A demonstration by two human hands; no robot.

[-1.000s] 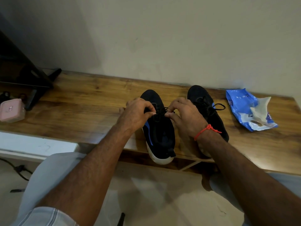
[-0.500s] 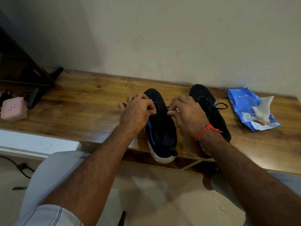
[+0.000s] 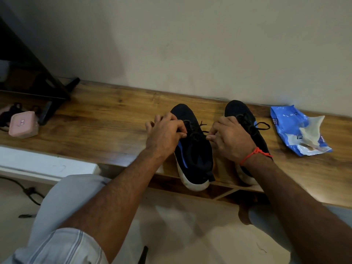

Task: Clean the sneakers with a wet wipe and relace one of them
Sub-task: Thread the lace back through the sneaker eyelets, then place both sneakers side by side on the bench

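wooden shelf (image 3: 106,119): 2 sneakers (image 3: 194,149), blue wipes pack (image 3: 285,128) with protruding wipe (image 3: 310,130)

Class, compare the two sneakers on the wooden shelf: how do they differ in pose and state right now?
The left sneaker has both hands working its laces; the right sneaker is untouched, its lace loop lying loose. The left sneaker shows fully, its heel overhanging the shelf edge; the right hand partly hides the right sneaker. Both are black with white soles.

A room in a home, by the look of it: a low wooden surface (image 3: 106,126) against a plain painted wall (image 3: 190,44), sneakers (image 3: 194,147) and a wipes pack (image 3: 285,128) on it, a cable (image 3: 22,189) on the floor.
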